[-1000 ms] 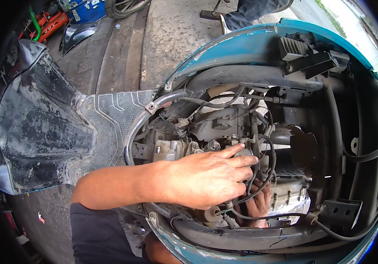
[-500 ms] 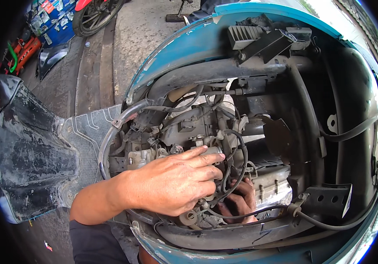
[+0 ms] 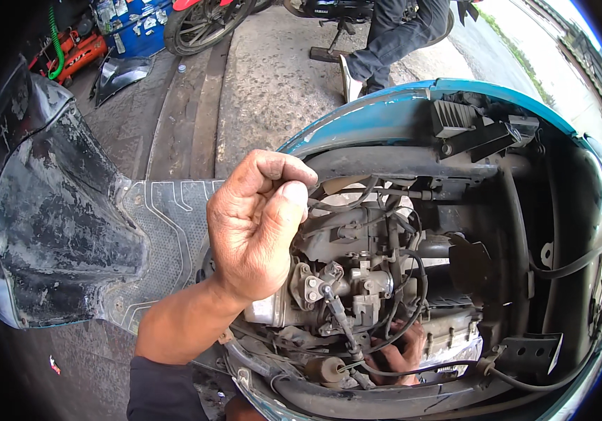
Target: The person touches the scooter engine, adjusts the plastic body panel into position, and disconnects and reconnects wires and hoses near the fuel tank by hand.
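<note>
My left hand [image 3: 255,224] is raised above the engine of a step-through scooter, over the left side of the opening. Its fingers are curled in and the thumb presses against them; whatever may be pinched there is hidden. Below it are the engine's metal intake parts [image 3: 371,284] and a short grey rod-like piece [image 3: 339,316] slanting across them. My right hand [image 3: 406,347] is deep in the bay at the lower right of the engine, behind a black hose [image 3: 424,281]. Its fingers are bent, and what they grip cannot be made out.
Frame tubes [image 3: 399,160] and teal body panels [image 3: 378,119] surround the bay. A cable [image 3: 448,365] crosses near the right hand. Left lies the ribbed footboard [image 3: 168,217] with the scuffed black leg shield [image 3: 69,217]. Beyond, another person's leg [image 3: 392,49] stands beside a motorcycle.
My left hand has lifted off the intake parts and curled its fingers, uncovering them. The view has shifted, bringing another person's legs into sight. My right hand stays low in the bay.
</note>
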`<state>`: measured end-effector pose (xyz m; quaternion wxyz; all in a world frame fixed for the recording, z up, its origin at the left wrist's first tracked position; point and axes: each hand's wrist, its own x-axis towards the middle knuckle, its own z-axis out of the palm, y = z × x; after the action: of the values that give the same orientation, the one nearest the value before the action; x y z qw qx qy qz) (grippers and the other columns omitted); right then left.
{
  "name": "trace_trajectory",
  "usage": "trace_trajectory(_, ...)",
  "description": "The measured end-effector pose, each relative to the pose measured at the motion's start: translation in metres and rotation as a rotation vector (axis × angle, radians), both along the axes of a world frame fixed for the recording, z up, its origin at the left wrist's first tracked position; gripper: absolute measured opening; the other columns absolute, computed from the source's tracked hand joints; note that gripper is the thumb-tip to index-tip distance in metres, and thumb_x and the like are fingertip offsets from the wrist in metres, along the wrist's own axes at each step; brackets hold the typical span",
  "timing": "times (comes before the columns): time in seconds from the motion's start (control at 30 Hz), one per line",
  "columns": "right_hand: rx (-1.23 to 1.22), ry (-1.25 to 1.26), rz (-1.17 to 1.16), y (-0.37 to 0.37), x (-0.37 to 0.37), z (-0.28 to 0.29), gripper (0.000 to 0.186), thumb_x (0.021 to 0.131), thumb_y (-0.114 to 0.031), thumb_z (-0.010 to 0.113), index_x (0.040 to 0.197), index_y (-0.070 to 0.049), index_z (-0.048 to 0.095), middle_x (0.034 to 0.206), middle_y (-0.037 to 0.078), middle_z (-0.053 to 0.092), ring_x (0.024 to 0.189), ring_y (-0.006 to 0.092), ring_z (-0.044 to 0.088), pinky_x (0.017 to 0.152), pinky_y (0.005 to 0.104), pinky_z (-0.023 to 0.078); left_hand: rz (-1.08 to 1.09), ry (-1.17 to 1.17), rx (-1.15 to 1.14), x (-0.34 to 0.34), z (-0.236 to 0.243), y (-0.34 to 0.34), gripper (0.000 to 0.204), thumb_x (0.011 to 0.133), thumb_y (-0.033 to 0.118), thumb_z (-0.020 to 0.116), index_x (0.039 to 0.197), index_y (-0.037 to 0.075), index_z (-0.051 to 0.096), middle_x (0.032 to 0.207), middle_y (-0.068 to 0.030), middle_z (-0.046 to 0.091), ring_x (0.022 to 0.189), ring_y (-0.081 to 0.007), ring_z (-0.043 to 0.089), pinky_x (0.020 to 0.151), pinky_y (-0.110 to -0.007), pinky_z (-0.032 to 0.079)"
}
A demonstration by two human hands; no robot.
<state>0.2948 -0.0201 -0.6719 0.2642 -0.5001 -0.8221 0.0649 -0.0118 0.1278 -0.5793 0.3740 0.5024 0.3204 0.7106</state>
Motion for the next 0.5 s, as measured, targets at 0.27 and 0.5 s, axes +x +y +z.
trace_trajectory(0.27, 0.103, -0.098, 0.006, 0.006, 0.003, -0.001, 0.033, 0.071, -0.042, 0.088, 0.1, -0.031, 0.079, 0.12, 0.006, 0.062, 0.118, 0.0311, 0.058, 0.106, 0.0576, 0.041, -0.169, 0.337, -0.161, 0.01, 0.002, 0.006, 0.01, 0.099, 0.004, 0.061, 0.104, -0.002, 0.066, 0.077, 0.0011, 0.06, 0.069, -0.0027, 0.05, 0.062, -0.022, 0.041)
trace_trajectory(0.5, 0.021, 0.014, 0.015, 0.006, -0.008, 0.013, 0.035, 0.072, -0.033, 0.084, 0.103, -0.018, 0.077, 0.122, 0.008, 0.065, 0.118, 0.0314, 0.059, 0.106, 0.0574, 0.041, -0.031, 0.863, -0.124, 0.016, -0.012, 0.012, 0.016, 0.091, 0.008, 0.066, 0.1, -0.002, 0.073, 0.088, -0.019, 0.074, 0.08, -0.0373, 0.072, 0.075, -0.042, 0.056)
